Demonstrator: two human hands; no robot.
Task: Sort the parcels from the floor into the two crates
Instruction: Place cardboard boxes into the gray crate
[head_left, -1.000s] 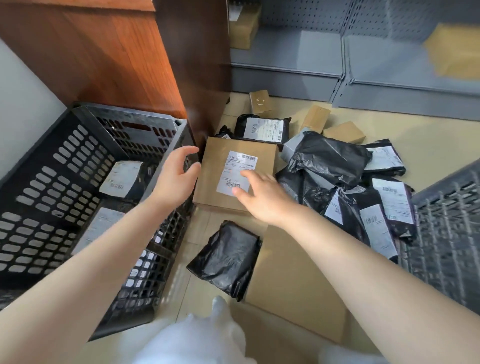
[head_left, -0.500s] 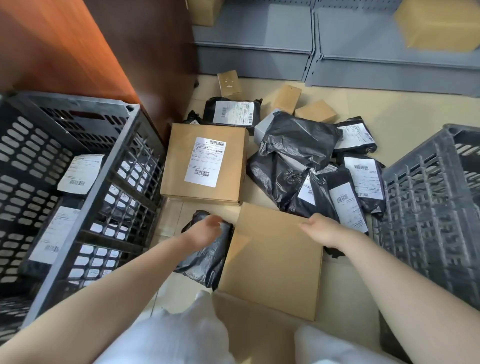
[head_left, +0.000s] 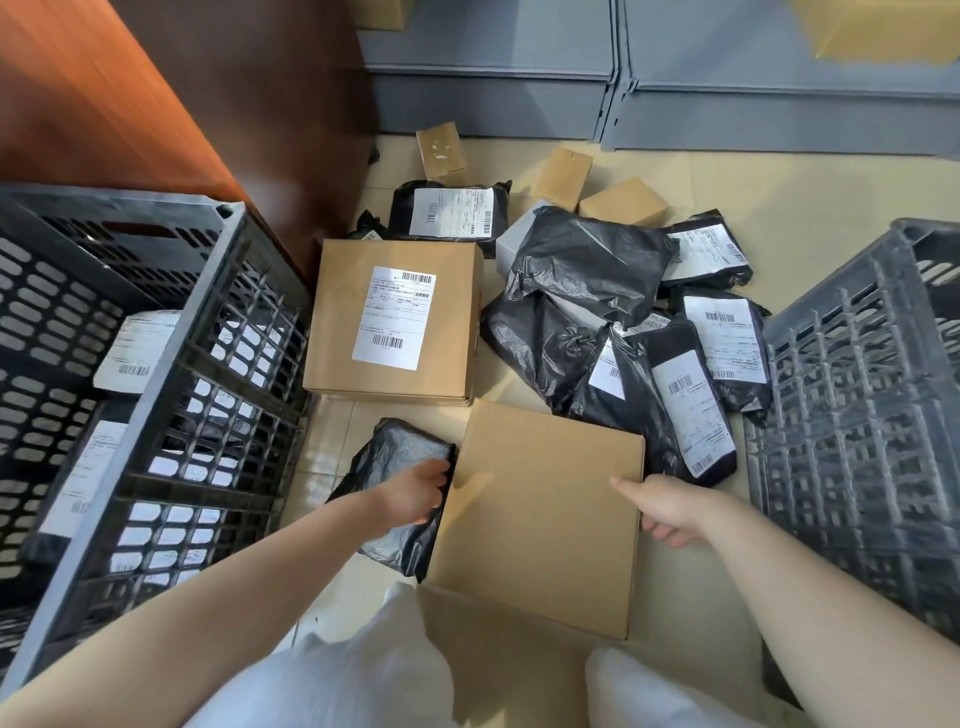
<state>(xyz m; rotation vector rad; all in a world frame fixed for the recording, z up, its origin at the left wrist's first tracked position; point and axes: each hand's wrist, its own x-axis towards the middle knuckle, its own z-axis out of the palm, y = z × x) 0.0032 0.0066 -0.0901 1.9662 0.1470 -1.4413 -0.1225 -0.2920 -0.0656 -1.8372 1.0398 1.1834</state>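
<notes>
A plain flat cardboard box (head_left: 540, 514) lies on the floor in front of me. My left hand (head_left: 415, 491) grips its left edge, fingers tucked under it, over a black plastic bag parcel (head_left: 395, 457). My right hand (head_left: 662, 506) holds its right edge, thumb on top and fingers curled below. A labelled cardboard box (head_left: 395, 322) lies beyond it. Several black bag parcels (head_left: 587, 260) with white labels are heaped to the right. The black crate (head_left: 171, 374) on the left holds labelled parcels. The grey crate (head_left: 862, 415) stands on the right.
A wooden cabinet (head_left: 156, 93) rises behind the left crate. Grey shelving (head_left: 675, 93) runs along the back. Three small cardboard boxes (head_left: 563, 176) lie near the shelving. Beige floor (head_left: 831, 192) shows at the back right. My white-clad knees (head_left: 337, 675) fill the bottom.
Both hands left the labelled box and came back to the plain box. They now grasp its left and right edges; the view has shifted left and down.
</notes>
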